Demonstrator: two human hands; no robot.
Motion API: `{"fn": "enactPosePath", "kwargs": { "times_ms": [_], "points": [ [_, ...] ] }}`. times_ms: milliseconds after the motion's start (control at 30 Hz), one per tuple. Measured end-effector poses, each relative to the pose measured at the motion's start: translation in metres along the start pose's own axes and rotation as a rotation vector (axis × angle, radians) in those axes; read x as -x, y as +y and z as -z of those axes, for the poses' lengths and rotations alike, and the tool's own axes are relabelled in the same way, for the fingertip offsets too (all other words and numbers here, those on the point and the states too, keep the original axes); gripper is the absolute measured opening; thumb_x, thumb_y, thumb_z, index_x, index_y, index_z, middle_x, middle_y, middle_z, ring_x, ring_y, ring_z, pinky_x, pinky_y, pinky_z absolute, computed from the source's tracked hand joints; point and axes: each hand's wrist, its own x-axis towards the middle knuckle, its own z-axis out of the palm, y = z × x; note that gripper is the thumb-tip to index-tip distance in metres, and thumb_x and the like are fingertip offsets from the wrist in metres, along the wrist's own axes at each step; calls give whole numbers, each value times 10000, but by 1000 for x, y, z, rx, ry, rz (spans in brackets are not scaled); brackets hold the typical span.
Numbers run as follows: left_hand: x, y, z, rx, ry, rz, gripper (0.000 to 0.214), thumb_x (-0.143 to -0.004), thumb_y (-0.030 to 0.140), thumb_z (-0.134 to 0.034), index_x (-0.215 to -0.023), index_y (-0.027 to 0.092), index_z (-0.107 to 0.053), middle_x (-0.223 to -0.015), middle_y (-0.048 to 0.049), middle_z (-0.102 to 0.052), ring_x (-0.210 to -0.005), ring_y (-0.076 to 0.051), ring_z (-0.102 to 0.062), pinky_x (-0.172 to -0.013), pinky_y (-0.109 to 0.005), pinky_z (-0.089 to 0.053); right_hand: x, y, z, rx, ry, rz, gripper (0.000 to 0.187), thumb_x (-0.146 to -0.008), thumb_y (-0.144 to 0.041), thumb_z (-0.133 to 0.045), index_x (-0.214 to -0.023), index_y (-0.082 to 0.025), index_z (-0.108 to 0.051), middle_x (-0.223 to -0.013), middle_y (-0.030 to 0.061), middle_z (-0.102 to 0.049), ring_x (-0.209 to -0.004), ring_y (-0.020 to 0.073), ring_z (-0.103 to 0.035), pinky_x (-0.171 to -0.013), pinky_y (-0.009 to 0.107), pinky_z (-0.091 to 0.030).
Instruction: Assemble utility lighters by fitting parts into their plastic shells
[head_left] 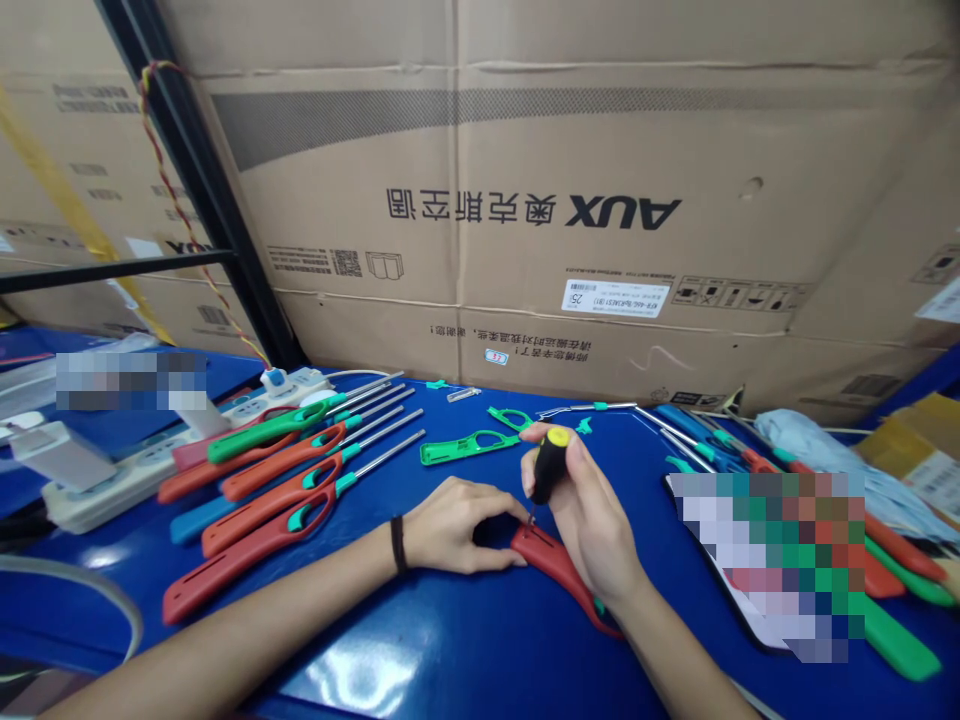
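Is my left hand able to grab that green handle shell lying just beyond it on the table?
Probably yes, once it lets go: the left hand presses on the red lighter under the screwdriver in the right hand, but the green handle shell lies uncovered beyond it, with only bare blue table between.

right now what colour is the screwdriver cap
Yellow cap, on a black handle; head view.
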Motion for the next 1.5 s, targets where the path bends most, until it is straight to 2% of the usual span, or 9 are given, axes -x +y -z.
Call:
{"fn": "enactPosePath", "kwargs": {
  "times_ms": [133,333,500,700,867,1033,1233,1400,1500],
  "points": [
    [0,-1,-1,-34,27,-14,319,-804,413,-657,-1029,191,-613,-919,-37,-715,-820,-179,-689,-721,-225,-496,0,1,1,-25,-6,87,240,-815,-339,-654,-919,-285,-445,-977,-25,-537,-578,77,-489,-561,250,-417],
    [0,-1,-1,-11,9,-3,328,-807,415,-657,-1051,201,-609,-968,-34,-715,-854,-175,-688,-755,-222,-490,0,0,3,-36,-33,0,324,-941,-508,-353,-947,-250,-548,-801,9,-499,-619,132,-457,-529,266,-387],
    [0,-1,-1,-17,17,0,317,-809,421,-651,-1028,194,-615,-939,-39,-715,-838,-178,-686,-733,-222,-491,1,0,1,-44,-22,59,190,-826,-350,-637,-923,-287,-486,-974,-14,-533,-654,101,-492,-610,256,-405],
    [1,-1,-1,-8,6,-6,329,-809,415,-656,-1055,202,-607,-974,-32,-714,-867,-175,-686,-764,-220,-489,-1,-1,2,-52,-54,2,322,-934,-494,-385,-966,-231,-569,-889,33,-517,-639,130,-464,-566,277,-401],
    [1,-1,-1,-38,12,3,325,-806,420,-654,-1034,192,-615,-928,-43,-713,-829,-180,-687,-718,-224,-495,0,0,0,-36,-41,48,179,-845,-395,-607,-945,-283,-509,-1027,1,-530,-636,103,-486,-606,264,-418],
    [0,0,0,-3,24,-8,312,-804,411,-663,-1028,199,-615,-960,-35,-715,-852,-176,-686,-743,-220,-492,0,-1,2,-25,-68,6,320,-936,-501,-378,-966,-248,-571,-932,27,-534,-655,130,-466,-578,266,-402],
    [0,0,-1,-19,16,-5,313,-804,403,-661,-1030,191,-612,-923,-35,-715,-811,-174,-689,-718,-222,-491,0,2,3,-14,-17,94,177,-840,-365,-629,-936,-291,-501,-1000,-15,-532,-617,88,-463,-615,253,-407],
    [0,0,-1,-7,15,0,325,-803,414,-660,-1040,197,-611,-953,-33,-717,-840,-177,-685,-736,-225,-492,0,0,3,8,-51,21,370,-904,-565,-407,-981,-249,-584,-822,10,-490,-631,131,-449,-569,273,-399],
    [0,0,-1,-16,26,0,316,-802,414,-659,-1020,189,-619,-950,-38,-717,-831,-181,-686,-719,-227,-493,0,1,2,43,-47,58,231,-893,-472,-508,-931,-257,-584,-860,18,-532,-755,151,-518,-666,282,-430]
  ]
}}
